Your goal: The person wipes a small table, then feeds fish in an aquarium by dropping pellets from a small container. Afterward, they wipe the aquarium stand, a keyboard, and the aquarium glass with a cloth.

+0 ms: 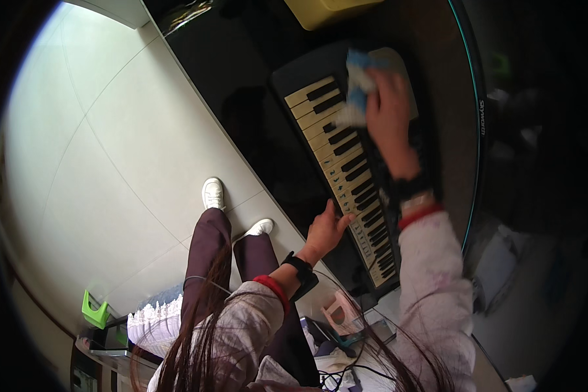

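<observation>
An electronic keyboard (345, 161) with yellowed white keys, some marked with handwritten numbers, lies on a glossy black cabinet top (255, 122). My right hand (392, 115), blurred, holds a crumpled blue and white cloth (357, 90) against the keyboard's far upper part, beyond the keys; one end of the cloth hangs over some keys. My left hand (326, 230) is at the keyboard's near edge by the numbered keys, thumb and a finger apart, the thumb touching the keys. Its other fingers are partly hidden.
A yellow container (328, 10) stands at the top. Beyond the keyboard is a Skyworth television's edge (477, 127). Below left are a green plastic item (95, 309) and lace-trimmed fabric (157, 318). A pink plastic item (342, 313) and cables (335, 378) lie near the bottom.
</observation>
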Tool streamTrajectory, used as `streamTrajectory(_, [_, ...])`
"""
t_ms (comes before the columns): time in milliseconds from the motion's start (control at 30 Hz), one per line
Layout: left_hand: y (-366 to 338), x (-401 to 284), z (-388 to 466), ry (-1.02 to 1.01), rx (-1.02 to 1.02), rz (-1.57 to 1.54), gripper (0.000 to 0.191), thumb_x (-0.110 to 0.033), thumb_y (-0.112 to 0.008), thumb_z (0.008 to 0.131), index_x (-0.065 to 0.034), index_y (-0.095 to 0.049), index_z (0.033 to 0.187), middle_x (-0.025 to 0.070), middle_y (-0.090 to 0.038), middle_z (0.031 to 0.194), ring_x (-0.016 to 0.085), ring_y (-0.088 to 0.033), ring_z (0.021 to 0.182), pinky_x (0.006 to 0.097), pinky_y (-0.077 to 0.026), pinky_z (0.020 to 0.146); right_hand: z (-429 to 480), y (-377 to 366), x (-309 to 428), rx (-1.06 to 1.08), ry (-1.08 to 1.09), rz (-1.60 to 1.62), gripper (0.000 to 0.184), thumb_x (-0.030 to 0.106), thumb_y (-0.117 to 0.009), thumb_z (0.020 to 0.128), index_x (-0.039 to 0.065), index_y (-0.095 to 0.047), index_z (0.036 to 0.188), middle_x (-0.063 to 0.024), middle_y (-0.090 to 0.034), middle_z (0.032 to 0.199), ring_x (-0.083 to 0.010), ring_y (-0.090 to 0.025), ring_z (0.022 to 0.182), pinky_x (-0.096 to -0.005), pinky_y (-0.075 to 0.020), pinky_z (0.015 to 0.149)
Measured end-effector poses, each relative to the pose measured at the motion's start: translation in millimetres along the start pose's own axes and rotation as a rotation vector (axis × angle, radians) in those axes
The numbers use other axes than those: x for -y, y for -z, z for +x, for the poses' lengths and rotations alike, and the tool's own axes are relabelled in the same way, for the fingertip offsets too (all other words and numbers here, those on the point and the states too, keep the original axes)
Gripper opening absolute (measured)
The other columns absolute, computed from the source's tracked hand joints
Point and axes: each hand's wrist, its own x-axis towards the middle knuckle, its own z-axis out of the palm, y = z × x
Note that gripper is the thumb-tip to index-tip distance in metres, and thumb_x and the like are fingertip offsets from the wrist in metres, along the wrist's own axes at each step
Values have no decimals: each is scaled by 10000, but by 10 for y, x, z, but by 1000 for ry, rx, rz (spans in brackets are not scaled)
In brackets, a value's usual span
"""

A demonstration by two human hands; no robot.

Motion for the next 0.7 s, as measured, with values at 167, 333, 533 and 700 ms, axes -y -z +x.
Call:
streamTrajectory(167, [24, 8, -6, -13, -1, -30, 435, -290, -617, 945, -37, -432, 1248, 172, -693, 1079, 324, -663, 1039, 388, -521, 874, 679, 37, -470, -190, -577, 245, 337, 42, -474, 884, 51, -607, 1193, -198, -594, 1103, -380, -552, 1091, -427, -474, 924])
streamTrajectory(333, [-19, 98, 21, -54, -22, -43, 421, -380, -613, 932, -62, -456, 1157, 148, -710, 1018, 351, -668, 984, 429, -521, 823, 742, -159, -263, -265, -60, -98, 313, 50, -536, 863, 83, -620, 1162, -180, -587, 1098, -381, -542, 1062, -446, -470, 896])
streamTrajectory(533, [-3, 25, -6, -107, -56, -33, 427, -358, -634, 921, -28, -460, 1128, 172, -709, 987, 360, -681, 922, 419, -542, 752, 702, -445, 561, -137, 219, -5, 192, 17, -580, 833, 84, -628, 1006, -119, -588, 1027, -327, -580, 991, -436, -499, 849])
streamTrajectory(700, [-2, 127, 3, -103, -73, 26, 424, -264, -675, 898, -6, -479, 1171, 212, -696, 988, 378, -677, 923, 399, -548, 759, 390, -529, 1028, -34, 248, 105, 156, 35, -604, 812, 97, -629, 953, -82, -578, 993, -276, -581, 957, -393, -497, 822])
